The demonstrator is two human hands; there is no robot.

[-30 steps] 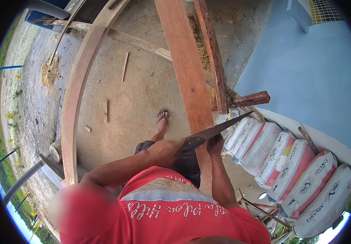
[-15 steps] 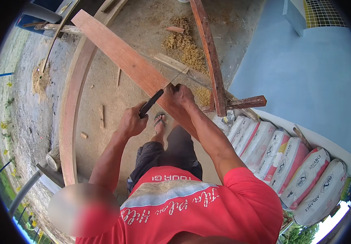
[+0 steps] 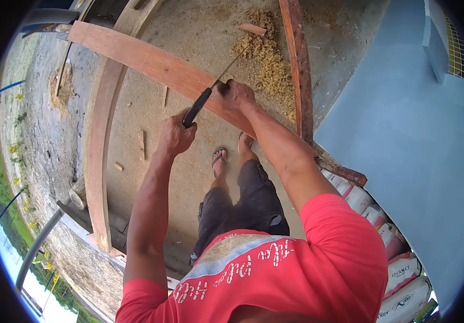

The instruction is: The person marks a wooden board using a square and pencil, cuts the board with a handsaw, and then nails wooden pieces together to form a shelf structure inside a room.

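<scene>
My left hand [image 3: 176,134] is wrapped round the black handle of a handsaw [image 3: 197,107]. Its thin blade, seen nearly edge-on, slants up and right across a long reddish wooden plank [image 3: 146,58]. Just right of the blade, my right hand [image 3: 237,98] grips the plank with bent fingers; its thumb area is partly dark and hard to make out. The plank runs from the upper left down toward my right forearm, which hides part of it. How deep the blade sits in the wood cannot be seen.
A long beam [image 3: 99,145] stretches along the left. Right of the plank stands a weathered red timber [image 3: 297,64], with a sawdust heap [image 3: 272,70] beside it. Filled sacks [image 3: 404,269] line the light-blue wall [image 3: 404,140]. Small wood offcuts [image 3: 142,145] lie on the floor near my feet.
The plank now lies flatter across the view, its far end further left and lower. Both hands and the saw stay together at it. My second foot has come into view.
</scene>
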